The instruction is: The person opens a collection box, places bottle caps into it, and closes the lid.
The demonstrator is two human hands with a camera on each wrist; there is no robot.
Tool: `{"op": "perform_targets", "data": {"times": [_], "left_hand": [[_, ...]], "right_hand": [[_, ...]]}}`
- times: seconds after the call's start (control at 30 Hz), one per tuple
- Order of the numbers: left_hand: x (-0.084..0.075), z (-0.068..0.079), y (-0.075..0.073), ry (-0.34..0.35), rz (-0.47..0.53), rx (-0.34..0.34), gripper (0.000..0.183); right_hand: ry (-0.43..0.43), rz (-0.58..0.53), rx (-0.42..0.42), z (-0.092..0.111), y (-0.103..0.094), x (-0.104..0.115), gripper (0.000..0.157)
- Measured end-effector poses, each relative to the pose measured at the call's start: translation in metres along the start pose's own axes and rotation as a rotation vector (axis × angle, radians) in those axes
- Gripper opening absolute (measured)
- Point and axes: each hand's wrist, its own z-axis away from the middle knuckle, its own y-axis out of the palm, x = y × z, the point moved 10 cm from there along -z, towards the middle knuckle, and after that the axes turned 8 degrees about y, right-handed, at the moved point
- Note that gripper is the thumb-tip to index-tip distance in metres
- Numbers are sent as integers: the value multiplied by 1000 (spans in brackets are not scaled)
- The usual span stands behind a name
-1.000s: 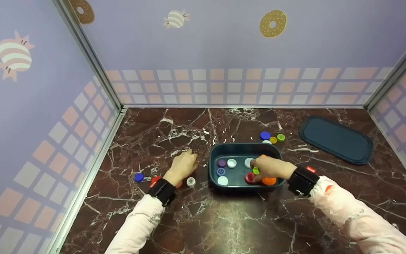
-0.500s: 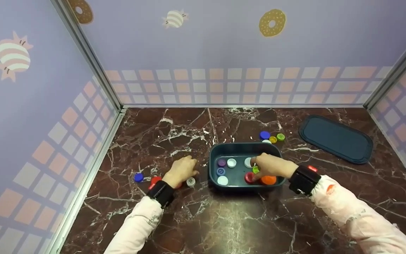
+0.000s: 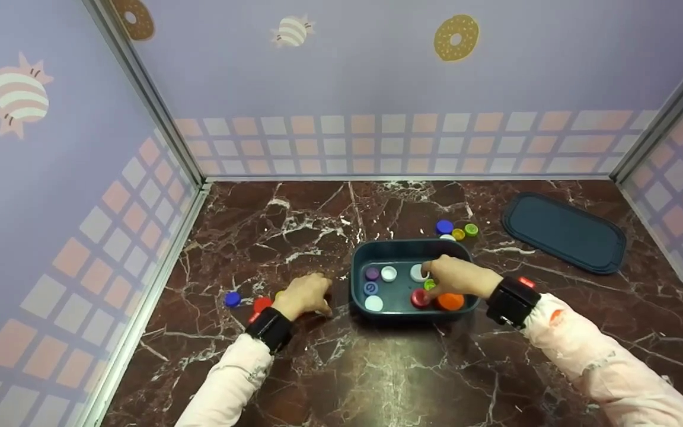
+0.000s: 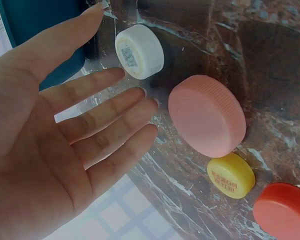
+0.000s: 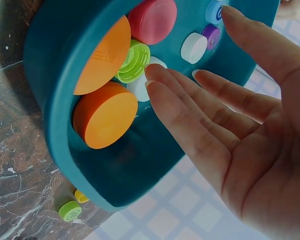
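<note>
My left hand (image 3: 305, 295) hovers low over the table, left of the dark teal box (image 3: 401, 317), holding nothing. In the left wrist view its spread fingers lie apart from a white bottle cap (image 4: 140, 51) and a larger pink cap (image 4: 207, 116). Past these sit a yellow cap (image 4: 231, 175) and a red cap (image 4: 282, 211). My right hand (image 3: 460, 277) reaches into the box with extended fingers and grips nothing. Near its fingertips are a green cap (image 5: 133, 61), a white cap (image 5: 194, 48), a dark red cap (image 5: 152, 21) and two orange caps, one nearer (image 5: 106, 115).
Behind the box lie a blue cap (image 3: 444, 226), a yellow one, a green cap (image 3: 471, 229) and a partly hidden white one. The box's lid (image 3: 564, 233) rests at the back right. Another blue cap (image 3: 232, 299) lies far left. Patterned walls enclose the table.
My left hand has shifted toward me, so it now covers the white cap in the head view and uncovers a bit of yellow cap. My right hand has scarcely moved over the box.
</note>
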Motion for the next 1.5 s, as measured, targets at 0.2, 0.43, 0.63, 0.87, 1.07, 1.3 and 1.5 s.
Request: {"op": "perform_targets", "data": {"times": [0.2, 0.43, 0.63, 0.87, 1.07, 1.3, 1.5], "left_hand": [[-1, 1, 2, 11, 2, -4, 36], [-4, 1, 4, 36, 31, -10, 21], [-7, 0, 4, 76, 45, -22, 14], [-7, 0, 4, 76, 46, -27, 11], [-5, 2, -4, 71, 47, -65, 11], [1, 1, -30, 42, 54, -185, 6], [-10, 4, -60, 128, -22, -370, 5]], "right_hand": [[-11, -15, 0, 2, -2, 1, 41], [5, -26, 3, 4, -2, -2, 41], [-38, -36, -19, 3, -3, 0, 38], [-30, -28, -12, 3, -3, -1, 38], [-46, -11, -32, 4, -6, 1, 37], [-38, -15, -34, 5, -10, 1, 35], [-52, -33, -43, 6, -12, 1, 34]]}}
